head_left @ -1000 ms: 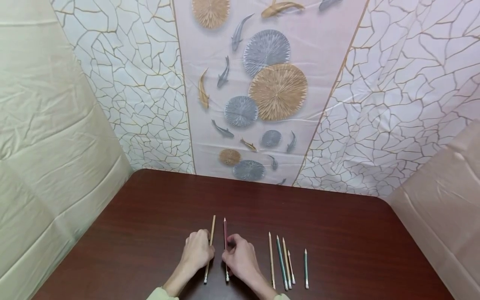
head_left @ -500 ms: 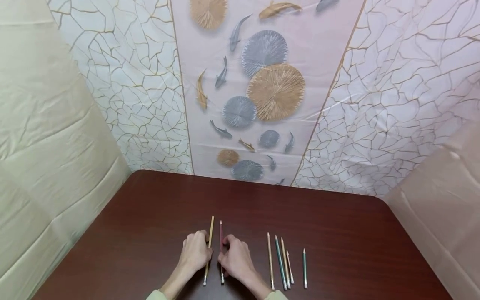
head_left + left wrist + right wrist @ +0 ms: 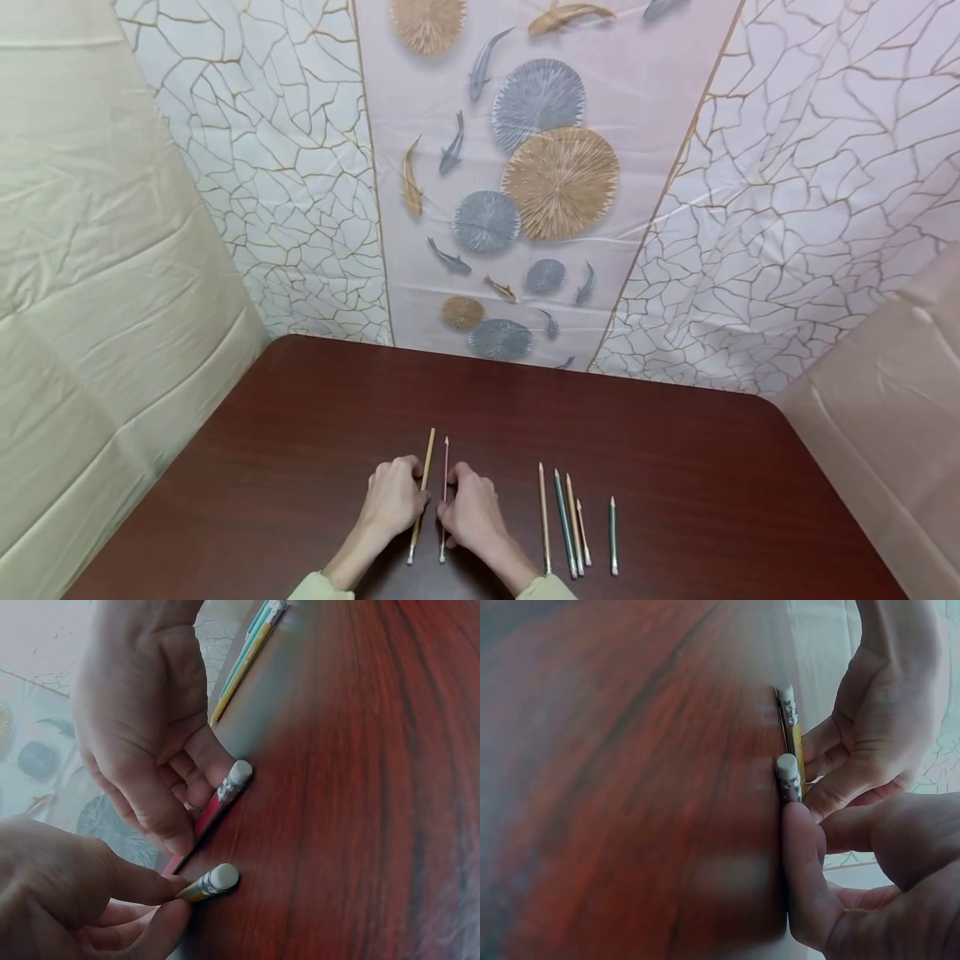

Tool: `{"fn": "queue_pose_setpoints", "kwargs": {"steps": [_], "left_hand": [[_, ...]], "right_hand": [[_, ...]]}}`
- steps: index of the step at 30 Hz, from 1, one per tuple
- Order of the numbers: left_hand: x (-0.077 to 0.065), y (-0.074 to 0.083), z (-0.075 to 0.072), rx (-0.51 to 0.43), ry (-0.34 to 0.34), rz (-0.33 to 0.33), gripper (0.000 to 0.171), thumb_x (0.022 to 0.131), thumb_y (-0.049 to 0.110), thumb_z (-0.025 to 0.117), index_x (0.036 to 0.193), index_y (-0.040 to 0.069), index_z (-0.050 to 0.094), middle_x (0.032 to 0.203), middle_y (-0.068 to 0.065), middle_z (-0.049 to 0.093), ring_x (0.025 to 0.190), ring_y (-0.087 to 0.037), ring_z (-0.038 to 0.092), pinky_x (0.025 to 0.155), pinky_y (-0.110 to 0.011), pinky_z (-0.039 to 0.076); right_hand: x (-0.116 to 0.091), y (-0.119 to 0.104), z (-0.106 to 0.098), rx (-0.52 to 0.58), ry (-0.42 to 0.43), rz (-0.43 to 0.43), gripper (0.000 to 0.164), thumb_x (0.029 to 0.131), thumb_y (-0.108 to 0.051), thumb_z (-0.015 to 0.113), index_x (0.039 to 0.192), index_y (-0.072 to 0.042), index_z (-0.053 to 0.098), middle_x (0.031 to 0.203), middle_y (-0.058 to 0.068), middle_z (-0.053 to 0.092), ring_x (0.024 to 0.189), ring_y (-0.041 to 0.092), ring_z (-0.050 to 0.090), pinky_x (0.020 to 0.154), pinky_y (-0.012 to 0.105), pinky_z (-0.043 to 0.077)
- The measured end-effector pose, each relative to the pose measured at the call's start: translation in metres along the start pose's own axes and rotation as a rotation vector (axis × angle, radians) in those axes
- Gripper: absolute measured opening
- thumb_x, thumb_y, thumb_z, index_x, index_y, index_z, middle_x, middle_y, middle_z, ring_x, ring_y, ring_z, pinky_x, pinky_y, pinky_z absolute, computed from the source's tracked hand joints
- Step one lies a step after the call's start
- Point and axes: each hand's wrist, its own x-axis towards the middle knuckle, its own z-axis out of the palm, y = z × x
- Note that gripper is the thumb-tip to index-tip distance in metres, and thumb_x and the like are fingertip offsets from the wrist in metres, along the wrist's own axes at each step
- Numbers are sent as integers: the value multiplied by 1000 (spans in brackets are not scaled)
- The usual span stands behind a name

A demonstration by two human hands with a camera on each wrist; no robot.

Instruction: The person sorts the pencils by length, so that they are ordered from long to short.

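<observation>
My left hand (image 3: 395, 497) pinches a yellow pencil (image 3: 428, 458) that lies lengthwise on the dark table. Close to its right, a red pencil (image 3: 446, 461) lies almost parallel, with my right hand (image 3: 474, 510) holding it between thumb and fingers. Both white erasers point toward me; the left wrist view shows the yellow pencil's eraser (image 3: 223, 876) and the red pencil's eraser (image 3: 241, 772) sticking out past the fingers. The red pencil's sharpened tip faces away, while the yellow one's far end looks blunt. A narrow gap separates the two pencils.
To the right lie several more pencils: a long gold pencil (image 3: 544, 517), a long green pencil (image 3: 564, 518), another gold pencil (image 3: 574, 518), a short pale pencil (image 3: 582, 533) and a short green pencil (image 3: 613, 533). A patterned curtain (image 3: 495, 250) hangs behind the brown table (image 3: 712, 467).
My right hand has moved left with the red pencil, narrowing the gap to the yellow pencil. The left hand and the yellow pencil stay nearly in place. The view shifts slightly.
</observation>
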Motion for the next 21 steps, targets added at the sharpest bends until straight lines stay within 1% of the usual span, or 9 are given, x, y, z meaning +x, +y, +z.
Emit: {"fn": "queue_pose_setpoints", "kwargs": {"steps": [4, 8, 11, 16, 21], "left_hand": [[0, 0, 0, -3, 4, -3, 24, 67, 3, 84, 83, 4, 66, 65, 1, 61, 67, -27, 64, 64, -48, 52], [0, 1, 0, -7, 7, -11, 25, 66, 3, 84, 84, 3, 67, 67, -1, 63, 68, -29, 65, 64, -48, 52], [1, 1, 1, -4, 7, -17, 25, 66, 3, 84, 85, 3, 67, 70, -4, 65, 70, -32, 66, 64, -49, 52], [1, 1, 1, 3, 8, -50, 28, 66, 5, 85, 86, 4, 66, 75, -8, 66, 72, -36, 66, 64, -51, 51], [1, 2, 1, -1, 1, -69, 29, 66, 6, 85, 89, 4, 67, 80, -12, 68, 75, -38, 67, 64, -52, 51]], "right_hand": [[2, -1, 0, -9, -5, -3, 25, 74, 8, 69, 95, 2, 57, 50, -3, 52, 30, 9, 52, 39, 25, 46], [2, -1, 2, 8, -14, 20, 25, 75, 7, 69, 96, 2, 57, 51, -2, 52, 31, 9, 53, 38, 26, 46], [2, -2, 2, 3, -11, 26, 25, 75, 6, 70, 97, 2, 58, 50, -3, 52, 31, 10, 53, 41, 26, 47], [3, -3, 1, -11, 0, 9, 27, 78, 2, 75, 99, 3, 58, 50, -3, 52, 31, 10, 54, 46, 26, 49], [4, -3, 3, -10, 4, 9, 27, 78, 2, 75, 99, 2, 59, 50, -3, 53, 31, 10, 53, 44, 27, 49]]}}
